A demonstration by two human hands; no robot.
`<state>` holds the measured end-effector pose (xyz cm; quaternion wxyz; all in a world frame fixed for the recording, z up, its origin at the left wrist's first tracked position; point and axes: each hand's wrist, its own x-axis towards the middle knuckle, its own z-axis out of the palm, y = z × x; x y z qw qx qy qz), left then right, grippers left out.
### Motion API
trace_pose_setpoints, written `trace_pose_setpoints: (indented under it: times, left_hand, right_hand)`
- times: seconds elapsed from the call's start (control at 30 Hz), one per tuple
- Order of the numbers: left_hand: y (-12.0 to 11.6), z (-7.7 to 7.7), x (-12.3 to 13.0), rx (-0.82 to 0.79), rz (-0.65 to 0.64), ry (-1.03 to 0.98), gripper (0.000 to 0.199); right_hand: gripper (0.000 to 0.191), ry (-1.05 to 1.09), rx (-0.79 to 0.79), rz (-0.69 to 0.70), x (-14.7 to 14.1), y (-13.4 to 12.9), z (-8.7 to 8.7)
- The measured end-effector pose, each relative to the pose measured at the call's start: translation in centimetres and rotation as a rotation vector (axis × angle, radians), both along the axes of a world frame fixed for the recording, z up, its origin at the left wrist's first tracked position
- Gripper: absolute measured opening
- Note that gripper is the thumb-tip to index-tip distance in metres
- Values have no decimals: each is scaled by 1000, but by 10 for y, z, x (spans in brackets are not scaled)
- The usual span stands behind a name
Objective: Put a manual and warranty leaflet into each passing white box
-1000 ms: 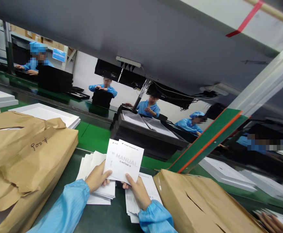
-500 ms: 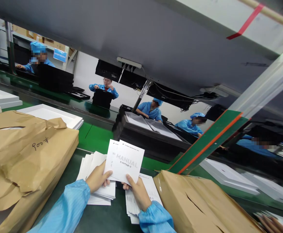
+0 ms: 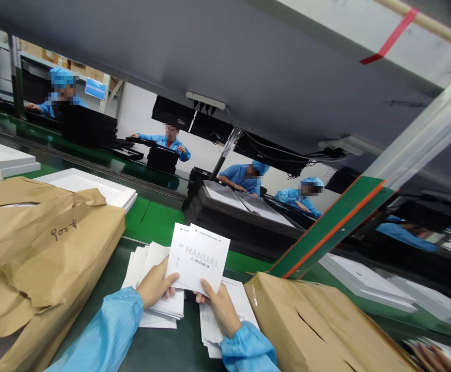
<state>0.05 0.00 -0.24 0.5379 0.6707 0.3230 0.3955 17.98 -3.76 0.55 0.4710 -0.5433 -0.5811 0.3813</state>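
My right hand (image 3: 222,306) is closed on a white manual (image 3: 205,258), thumb on its front and fingers behind. Partly behind this manual is a second white booklet (image 3: 176,247), its left edge pinched in my left hand (image 3: 156,284). The two overlap, fanned slightly apart, with their printed fronts towards me. Below my left hand lies a pile of white booklets (image 3: 163,311), and under my right hand sits a stack of manuals (image 3: 243,300), partly covered by the hand.
Brown paper packages flank my hands, one at the left (image 3: 50,258) and one at the right (image 3: 310,315). White boxes (image 3: 89,181) and a black stack (image 3: 225,230) rest on the green belt (image 3: 142,219). A slanted post (image 3: 333,227) rises at right. Co-workers sit beyond; another person's hand (image 3: 429,356) shows lower right.
My hands and both booklets stay almost still. White boxes and the black stack have shifted slightly right along the belt. A co-worker opposite has stretched an arm out to the left.
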Motion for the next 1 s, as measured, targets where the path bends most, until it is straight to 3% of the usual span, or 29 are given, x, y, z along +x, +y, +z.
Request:
trace_pose_setpoints:
  times: [0.33, 1.0]
  left_hand:
    - [-3, 7, 0, 4, 6, 43, 41]
    - [-3, 5, 0, 7, 5, 41, 42]
  right_hand:
    - [38, 4, 0, -1, -1, -1, 1]
    - [39, -9, 3, -13, -3, -2, 3]
